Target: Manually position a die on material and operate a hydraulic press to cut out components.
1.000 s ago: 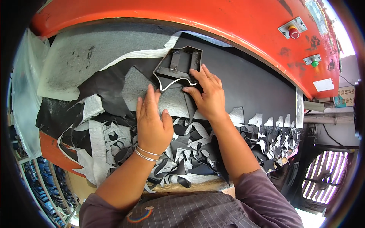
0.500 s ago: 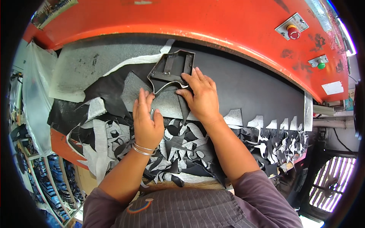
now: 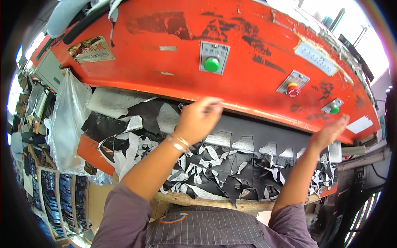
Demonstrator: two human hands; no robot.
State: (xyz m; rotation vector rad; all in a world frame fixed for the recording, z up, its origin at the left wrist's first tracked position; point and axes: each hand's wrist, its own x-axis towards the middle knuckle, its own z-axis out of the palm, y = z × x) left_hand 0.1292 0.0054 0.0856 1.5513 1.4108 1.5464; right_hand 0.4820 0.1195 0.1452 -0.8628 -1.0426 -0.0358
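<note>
where the left hand is: up in front of the low edge of the red machine.
left fingers: curled in and blurry, so i cannot tell if they touch or hold something.
right hand: well apart from the left one, just below the small green button, fingers stretched out; i cannot tell if they touch the machine.
black sheet: flat under the machine's low edge, seen between the two arms, with gaps cut along its near side.
scraps: a messy pile of black and pale bits, nearer the person than the sheet.
big green button: on the machine, above the left hand.
shiny bands: around the left wrist.
</note>
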